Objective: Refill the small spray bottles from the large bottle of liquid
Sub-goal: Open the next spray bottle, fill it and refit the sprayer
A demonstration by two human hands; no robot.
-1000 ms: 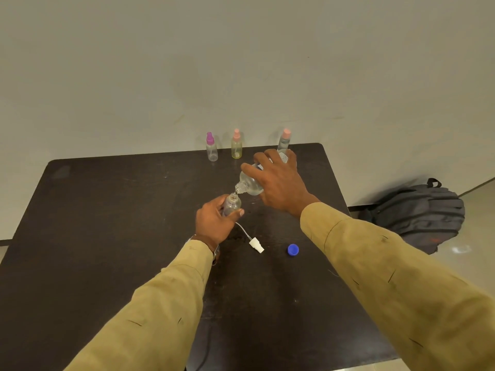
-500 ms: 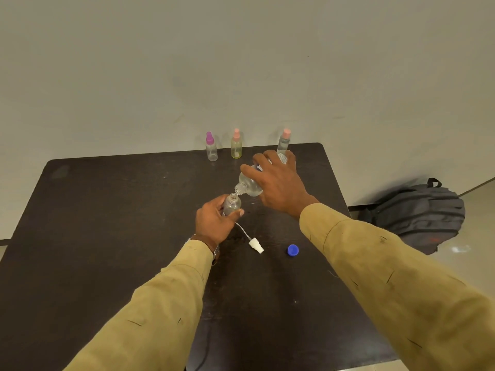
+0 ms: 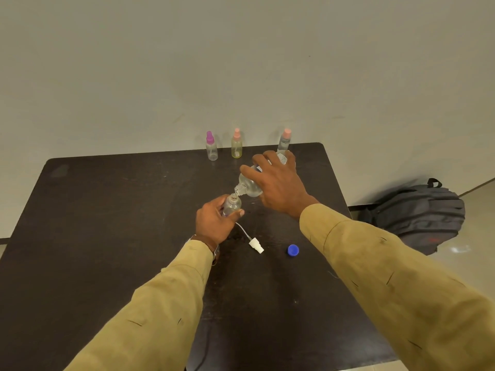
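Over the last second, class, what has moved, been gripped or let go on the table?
Nothing visibly moved, and nothing was gripped or let go. The right hand still tilts the large bottle over the small bottle, held by the left hand. The sprayer and blue cap stay put.

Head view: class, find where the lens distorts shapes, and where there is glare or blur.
Head view: the table looks skewed and the near sleeves loom large, a wide-angle effect; a pale glare patch lies on the floor by the backpack; no marked motion blur.
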